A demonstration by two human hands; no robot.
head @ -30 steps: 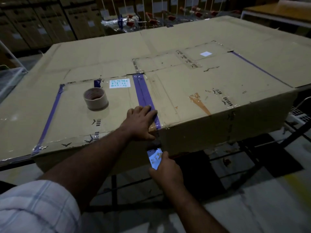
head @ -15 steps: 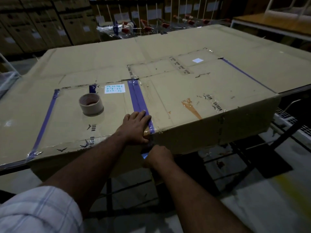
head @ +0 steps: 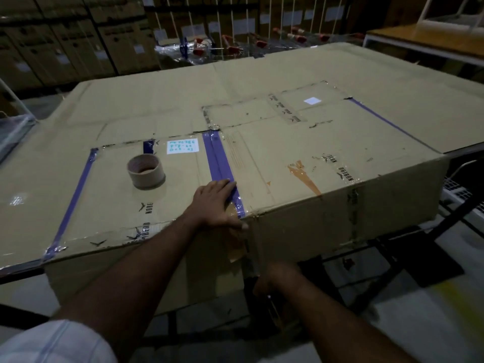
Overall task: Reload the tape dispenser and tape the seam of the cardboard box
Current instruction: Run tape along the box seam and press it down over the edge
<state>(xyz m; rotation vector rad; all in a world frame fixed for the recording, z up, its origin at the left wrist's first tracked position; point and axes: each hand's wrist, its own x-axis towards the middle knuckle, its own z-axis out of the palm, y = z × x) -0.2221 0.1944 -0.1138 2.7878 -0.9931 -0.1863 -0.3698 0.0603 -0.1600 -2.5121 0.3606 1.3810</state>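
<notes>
A big flat cardboard box [head: 340, 158] lies on a cardboard-covered table. A purple tape strip [head: 217, 158] runs along its top seam to the front edge. My left hand [head: 214, 203] lies flat on the near end of that strip, thumb at the box's edge. Brownish tape [head: 237, 247] continues down the front face. My right hand [head: 280, 279] is low against the front face, closed around a dark tape dispenser [head: 250, 281] that is mostly hidden and blurred. A brown tape roll [head: 146, 171] stands on the box top, left of my hand.
A white label [head: 182, 146] sits beside the purple strip. Flat cardboard sheets [head: 157, 95] cover the table around the box. Stacked cartons [head: 65, 43] and trolleys with red handles [head: 235, 45] line the back. A wooden table [head: 432, 40] stands far right. Dark frame bars [head: 392, 252] run beneath.
My right hand went up to the box's front edge, then dropped down the front face with the dispenser. My left hand stayed pressed on the purple strip. The view shifted slightly.
</notes>
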